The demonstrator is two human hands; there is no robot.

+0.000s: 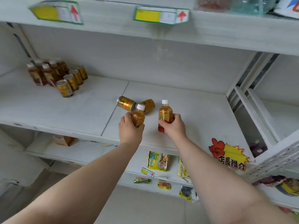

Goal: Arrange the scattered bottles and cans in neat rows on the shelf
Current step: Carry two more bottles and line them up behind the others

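Observation:
My left hand (129, 128) grips a small amber tea bottle (138, 116) with a white cap, tilted slightly right. My right hand (175, 126) holds a second amber bottle (165, 114), upright, with a red band at its base. Both are over the middle of the white shelf (202, 113). Just behind them two gold cans (126, 103) (148, 105) lie on their sides. At the far left of the shelf several bottles (43, 73) stand in rows, with a row of several upright gold cans (71, 82) beside them.
An upper shelf with yellow price tags (160, 16) hangs overhead. Metal uprights (247, 78) bound the shelf on the right. A red and yellow promo sticker (228, 154) is on the front edge. Snack packets (158, 160) lie on lower shelves.

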